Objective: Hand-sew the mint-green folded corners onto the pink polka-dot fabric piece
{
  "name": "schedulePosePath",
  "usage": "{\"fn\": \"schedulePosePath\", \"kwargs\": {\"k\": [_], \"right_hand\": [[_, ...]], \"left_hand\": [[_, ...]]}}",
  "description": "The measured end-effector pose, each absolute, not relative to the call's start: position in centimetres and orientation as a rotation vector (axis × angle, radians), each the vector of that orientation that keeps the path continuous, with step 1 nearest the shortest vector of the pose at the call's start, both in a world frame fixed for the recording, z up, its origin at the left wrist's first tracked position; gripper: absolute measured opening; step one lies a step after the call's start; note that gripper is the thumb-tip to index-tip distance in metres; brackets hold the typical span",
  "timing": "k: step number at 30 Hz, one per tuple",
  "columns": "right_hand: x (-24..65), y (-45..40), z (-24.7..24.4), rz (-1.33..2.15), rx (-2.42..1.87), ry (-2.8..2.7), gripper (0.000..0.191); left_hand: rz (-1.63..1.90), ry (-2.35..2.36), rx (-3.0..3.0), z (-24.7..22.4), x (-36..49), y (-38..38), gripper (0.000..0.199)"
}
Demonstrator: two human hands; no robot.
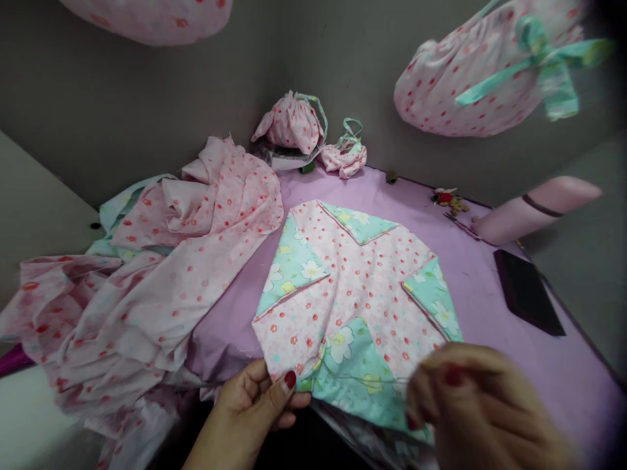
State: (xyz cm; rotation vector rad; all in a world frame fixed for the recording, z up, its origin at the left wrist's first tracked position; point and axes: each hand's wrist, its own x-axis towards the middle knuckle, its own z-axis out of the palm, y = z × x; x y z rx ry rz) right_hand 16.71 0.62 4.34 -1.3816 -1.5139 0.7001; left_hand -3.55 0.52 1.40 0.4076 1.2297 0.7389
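Observation:
A piece of pink floral fabric (353, 281) lies on the table, with mint-green flowered corners folded inward on its sides. My left hand (259, 398) pinches its near left edge between thumb and fingers, beside the near green flap (350, 365). A thin dark line, perhaps thread, crosses that flap. Over the near right edge of the fabric is my right hand (480, 398), blurred, with thumb and fingers drawn together in a pinch. Whatever sits between those fingertips is too small or smeared to make out, and whether they touch the fabric is unclear.
Crumpled pink cloth (196, 261) is heaped on the left. Drawstring pouches (294, 124) sit at the back, and another bag (470, 91) hangs on the right wall. A pink bottle (533, 209) and a black phone-like slab (529, 290) occupy the right of the purple-covered table (484, 294).

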Motion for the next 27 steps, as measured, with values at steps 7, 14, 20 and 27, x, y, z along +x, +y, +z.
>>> {"fn": "schedulePosePath", "kwargs": {"k": [7, 14, 20, 27], "right_hand": [[12.3, 1.0, 2.5, 0.792, -1.277, -2.139, 0.020], [11.9, 0.8, 1.3, 0.629, -1.264, -2.177, 0.032], [11.7, 0.9, 1.2, 0.645, -1.274, -2.169, 0.028], [11.7, 1.0, 1.7, 0.596, -1.335, -2.274, 0.031]], "left_hand": [[0.809, 1.160, 0.467, 0.8, -3.9, 0.4, 0.024], [0.807, 1.159, 0.466, 0.9, -4.2, 0.4, 0.022], [0.819, 1.140, 0.485, 0.6, -4.2, 0.4, 0.021], [0.824, 1.146, 0.485, 1.1, -4.1, 0.5, 0.015]]}}
